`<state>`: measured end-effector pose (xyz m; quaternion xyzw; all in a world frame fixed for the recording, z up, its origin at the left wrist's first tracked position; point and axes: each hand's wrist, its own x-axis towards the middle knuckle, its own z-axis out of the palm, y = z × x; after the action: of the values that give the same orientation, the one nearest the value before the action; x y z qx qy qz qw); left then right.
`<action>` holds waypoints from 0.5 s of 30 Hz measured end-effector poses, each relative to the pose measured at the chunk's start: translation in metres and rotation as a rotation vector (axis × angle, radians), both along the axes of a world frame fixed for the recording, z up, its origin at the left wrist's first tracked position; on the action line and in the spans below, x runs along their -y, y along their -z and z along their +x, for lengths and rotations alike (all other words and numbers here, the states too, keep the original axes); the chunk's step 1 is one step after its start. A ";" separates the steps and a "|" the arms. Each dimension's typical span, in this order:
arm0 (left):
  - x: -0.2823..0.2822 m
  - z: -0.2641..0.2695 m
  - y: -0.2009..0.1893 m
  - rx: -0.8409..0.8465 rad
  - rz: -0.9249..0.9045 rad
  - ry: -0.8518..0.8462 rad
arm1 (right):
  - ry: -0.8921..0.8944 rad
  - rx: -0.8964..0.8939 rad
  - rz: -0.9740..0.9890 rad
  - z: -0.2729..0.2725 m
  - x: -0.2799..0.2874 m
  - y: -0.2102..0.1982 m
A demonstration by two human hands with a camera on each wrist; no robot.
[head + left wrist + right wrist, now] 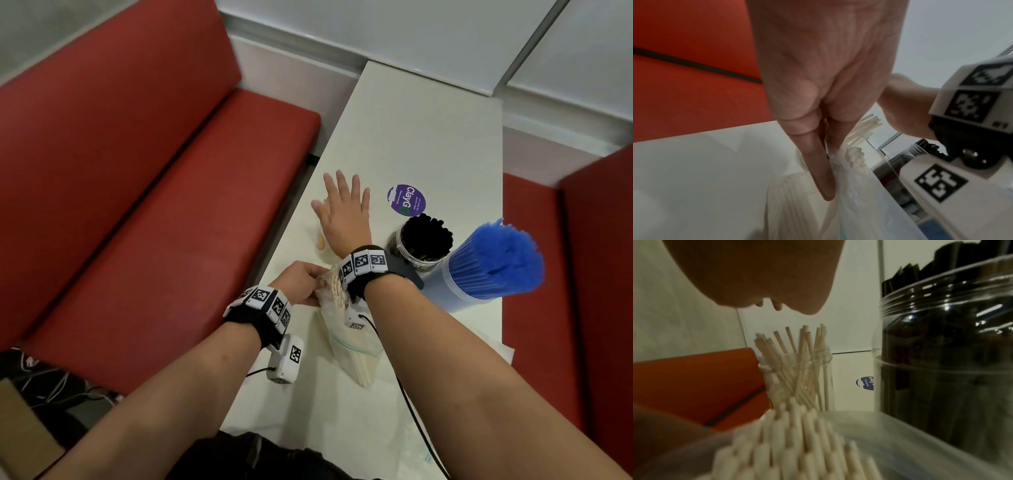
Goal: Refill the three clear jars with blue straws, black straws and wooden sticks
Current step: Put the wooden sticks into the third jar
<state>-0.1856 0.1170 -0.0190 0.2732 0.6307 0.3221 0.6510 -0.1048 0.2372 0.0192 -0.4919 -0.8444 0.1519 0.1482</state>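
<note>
A clear bag of wooden sticks (349,346) lies on the white table (428,137), stick ends poking out of its mouth (793,443). My left hand (301,281) pinches the bag's mouth, fingers (824,170) pressed on the plastic. Beyond it, my right hand (342,205) hovers open with spread fingers and holds nothing. Under it stands a clear jar partly filled with wooden sticks (797,374), hidden in the head view. A jar of black straws (423,243) and a jar of blue straws (486,270) stand to the right.
A round purple sticker (406,200) is on the table past the black straw jar. Red bench seats flank the table on the left (137,205) and right (534,274). A wall closes the far end. A black cable (411,411) runs across the table from my right wrist.
</note>
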 end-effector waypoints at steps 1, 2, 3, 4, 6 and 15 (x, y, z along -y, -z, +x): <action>0.001 0.000 0.000 0.001 0.004 0.003 | -0.014 0.159 -0.011 0.001 0.002 0.006; 0.001 -0.001 -0.001 0.001 0.004 0.006 | -0.030 0.267 -0.016 0.002 0.003 0.011; 0.002 -0.002 -0.001 0.007 0.003 0.003 | -0.044 0.309 -0.025 0.002 0.003 0.013; 0.002 -0.002 -0.001 0.007 -0.003 0.003 | -0.055 0.287 -0.036 0.003 0.003 0.011; 0.003 -0.002 -0.001 0.014 -0.002 -0.001 | -0.056 0.098 -0.007 0.006 0.002 0.000; 0.010 -0.010 0.003 -0.003 0.001 -0.049 | 0.358 -0.628 -0.114 0.068 0.036 -0.040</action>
<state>-0.1955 0.1066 -0.0222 0.2588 0.6381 0.3378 0.6417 -0.0366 0.2013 0.0593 -0.5688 -0.6485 0.3141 0.3966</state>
